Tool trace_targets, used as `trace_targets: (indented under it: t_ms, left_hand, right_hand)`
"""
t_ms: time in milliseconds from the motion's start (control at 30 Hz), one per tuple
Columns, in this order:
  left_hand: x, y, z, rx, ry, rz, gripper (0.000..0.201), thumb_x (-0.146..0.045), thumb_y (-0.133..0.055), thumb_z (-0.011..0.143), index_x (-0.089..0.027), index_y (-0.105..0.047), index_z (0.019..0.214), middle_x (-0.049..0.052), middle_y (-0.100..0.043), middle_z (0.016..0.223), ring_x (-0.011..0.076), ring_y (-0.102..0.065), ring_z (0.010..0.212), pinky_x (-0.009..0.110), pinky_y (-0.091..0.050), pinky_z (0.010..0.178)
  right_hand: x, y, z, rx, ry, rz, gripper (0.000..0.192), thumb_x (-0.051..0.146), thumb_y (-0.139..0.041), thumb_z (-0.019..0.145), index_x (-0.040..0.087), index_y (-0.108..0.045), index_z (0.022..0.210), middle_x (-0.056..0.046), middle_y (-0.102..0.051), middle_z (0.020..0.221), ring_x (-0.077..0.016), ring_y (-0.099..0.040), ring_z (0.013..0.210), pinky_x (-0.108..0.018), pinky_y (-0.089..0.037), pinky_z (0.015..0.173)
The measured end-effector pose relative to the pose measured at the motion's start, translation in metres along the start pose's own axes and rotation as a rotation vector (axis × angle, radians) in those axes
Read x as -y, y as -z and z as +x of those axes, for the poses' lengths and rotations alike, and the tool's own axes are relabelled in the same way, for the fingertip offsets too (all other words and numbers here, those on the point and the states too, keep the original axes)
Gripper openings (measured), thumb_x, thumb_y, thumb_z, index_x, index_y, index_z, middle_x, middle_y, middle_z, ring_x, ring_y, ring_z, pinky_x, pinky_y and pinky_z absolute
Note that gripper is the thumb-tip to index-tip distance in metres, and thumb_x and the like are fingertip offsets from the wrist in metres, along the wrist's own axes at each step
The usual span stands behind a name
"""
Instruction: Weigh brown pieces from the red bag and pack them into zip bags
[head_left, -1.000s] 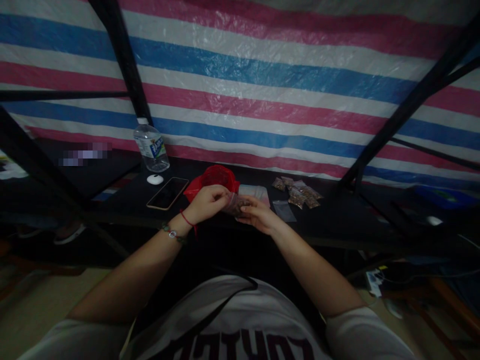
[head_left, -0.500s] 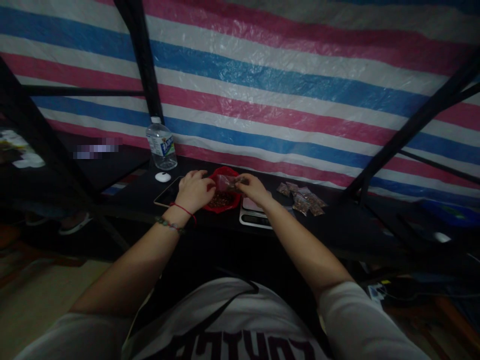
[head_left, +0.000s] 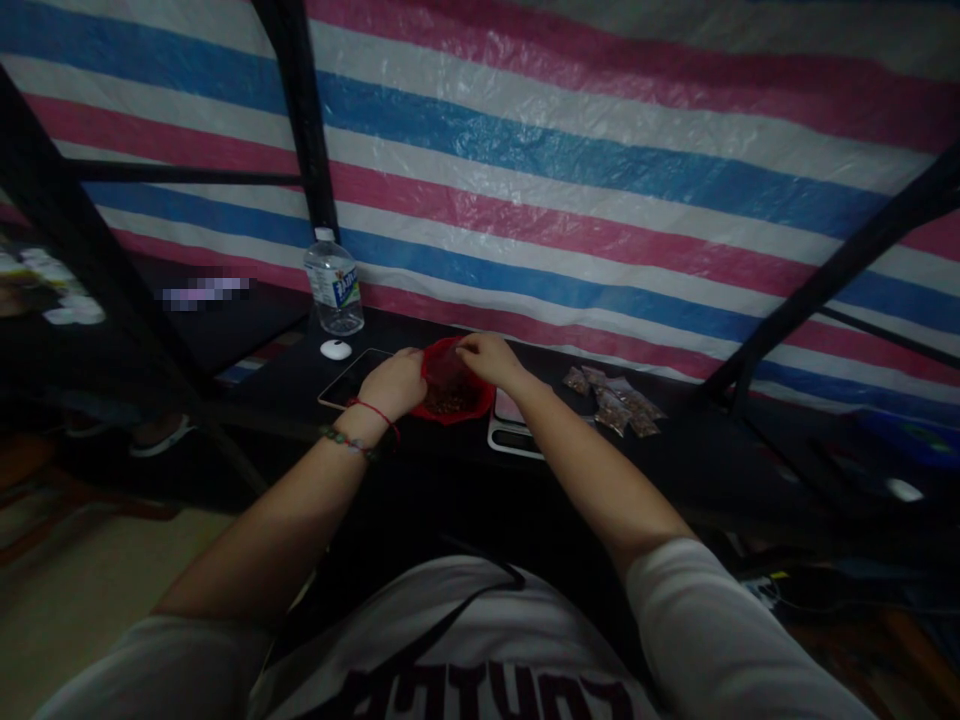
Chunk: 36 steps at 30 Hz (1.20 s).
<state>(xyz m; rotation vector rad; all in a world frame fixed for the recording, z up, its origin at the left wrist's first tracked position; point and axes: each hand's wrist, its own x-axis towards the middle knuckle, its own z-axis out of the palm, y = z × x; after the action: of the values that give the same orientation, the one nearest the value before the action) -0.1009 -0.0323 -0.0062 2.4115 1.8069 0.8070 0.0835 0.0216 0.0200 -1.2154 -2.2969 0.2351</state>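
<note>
The picture is dim and underexposed. The striped tarp [head_left: 600, 170] behind the worktop [head_left: 675, 450] is the brightest part, lit softly from above and behind, with faint sheen on its crinkles. The worktop is nearly black, so things on it are hard to read. Both hands show slight blur. The black posts [head_left: 300, 110] bow outward toward the edges from wide-angle distortion.

Red bag [head_left: 452, 385]; pink-blue-white striped tarp [head_left: 600, 180]
</note>
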Motion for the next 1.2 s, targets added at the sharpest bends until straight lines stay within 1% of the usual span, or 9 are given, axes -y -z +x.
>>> trace_targets:
  t_ms: [233, 600, 733, 833, 900, 967, 1067, 1133, 1200]
  left_hand:
    - [-0.005, 0.004, 0.003, -0.082, -0.061, -0.056, 0.048, -0.008, -0.04, 0.073, -0.01, -0.057, 0.118, 0.013, -0.06, 0.12, 0.0228, -0.054, 0.113, 0.033, -0.04, 0.102]
    - [-0.006, 0.002, 0.006, -0.184, -0.039, -0.193, 0.043, -0.019, -0.044, 0.078, -0.009, -0.06, 0.117, 0.013, -0.062, 0.116, 0.0231, -0.056, 0.109, 0.035, -0.042, 0.099]
    - [-0.01, 0.002, 0.002, -0.237, -0.096, -0.139, 0.042, -0.025, -0.048, 0.08, -0.009, -0.059, 0.117, 0.014, -0.06, 0.119, 0.0256, -0.053, 0.113, 0.04, -0.039, 0.102]
    - [-0.022, 0.007, -0.004, -0.357, -0.078, -0.12, 0.042, -0.035, -0.051, 0.082, -0.014, -0.058, 0.118, 0.013, -0.054, 0.128, 0.0293, -0.044, 0.122, 0.048, -0.03, 0.106]
    - [-0.033, 0.012, -0.009, -0.397, -0.091, -0.175, 0.046, -0.041, -0.055, 0.081, -0.017, -0.056, 0.12, 0.011, -0.051, 0.132, 0.031, -0.038, 0.127, 0.051, -0.027, 0.107]
    - [-0.042, 0.014, -0.013, -0.315, -0.144, -0.321, 0.056, -0.045, -0.06, 0.077, -0.017, -0.051, 0.125, 0.012, -0.052, 0.131, 0.0304, -0.043, 0.123, 0.048, -0.033, 0.104]
    - [-0.053, 0.009, -0.017, -0.059, -0.184, -0.611, 0.063, -0.041, -0.064, 0.073, -0.014, -0.047, 0.127, 0.012, -0.059, 0.12, 0.025, -0.06, 0.102, 0.039, -0.047, 0.088]
    - [-0.059, 0.003, -0.019, 0.07, -0.153, -0.744, 0.06, -0.036, -0.065, 0.072, -0.013, -0.049, 0.125, 0.011, -0.062, 0.112, 0.0215, -0.064, 0.089, 0.034, -0.051, 0.078]
    - [-0.064, -0.002, -0.021, 0.132, -0.12, -0.827, 0.057, -0.032, -0.066, 0.072, -0.013, -0.05, 0.123, 0.01, -0.064, 0.106, 0.0193, -0.064, 0.082, 0.031, -0.052, 0.071]
  right_hand:
    - [0.005, 0.0, 0.003, -0.052, -0.006, -0.085, 0.029, 0.022, -0.042, 0.09, 0.016, -0.071, 0.093, -0.009, -0.07, 0.095, -0.0196, -0.062, 0.088, -0.027, -0.042, 0.078]
    - [-0.004, 0.0, -0.01, -0.132, -0.114, -0.063, 0.027, 0.027, -0.048, 0.087, 0.017, -0.072, 0.094, -0.01, -0.07, 0.097, -0.0216, -0.062, 0.092, -0.031, -0.041, 0.084]
    - [-0.01, 0.009, -0.017, -0.251, -0.189, 0.098, 0.024, 0.028, -0.051, 0.085, 0.017, -0.073, 0.088, -0.006, -0.071, 0.087, -0.019, -0.063, 0.084, -0.028, -0.044, 0.077]
    - [-0.011, 0.019, -0.033, -0.336, -0.269, 0.344, 0.025, 0.033, -0.053, 0.083, 0.016, -0.071, 0.083, -0.004, -0.069, 0.076, -0.0162, -0.062, 0.071, -0.026, -0.046, 0.065]
    - [-0.008, 0.024, -0.049, -0.326, -0.297, 0.553, 0.026, 0.038, -0.055, 0.081, 0.016, -0.069, 0.084, -0.002, -0.066, 0.071, -0.0137, -0.059, 0.061, -0.023, -0.045, 0.055]
    - [-0.002, 0.028, -0.068, -0.3, -0.299, 0.743, 0.027, 0.042, -0.058, 0.078, 0.018, -0.067, 0.087, 0.0, -0.064, 0.07, -0.012, -0.057, 0.057, -0.02, -0.043, 0.047]
    - [0.007, 0.033, -0.097, -0.304, -0.32, 0.923, 0.029, 0.043, -0.062, 0.074, 0.02, -0.065, 0.09, 0.0, -0.064, 0.074, -0.0114, -0.059, 0.059, -0.018, -0.043, 0.045]
    - [0.01, 0.037, -0.113, -0.252, -0.334, 0.959, 0.032, 0.04, -0.067, 0.07, 0.02, -0.064, 0.095, 0.0, -0.066, 0.077, -0.0116, -0.06, 0.061, -0.018, -0.044, 0.046]
    - [0.009, 0.042, -0.126, -0.151, -0.342, 0.94, 0.035, 0.034, -0.072, 0.065, 0.019, -0.065, 0.096, 0.0, -0.066, 0.073, -0.0112, -0.059, 0.057, -0.018, -0.044, 0.046]
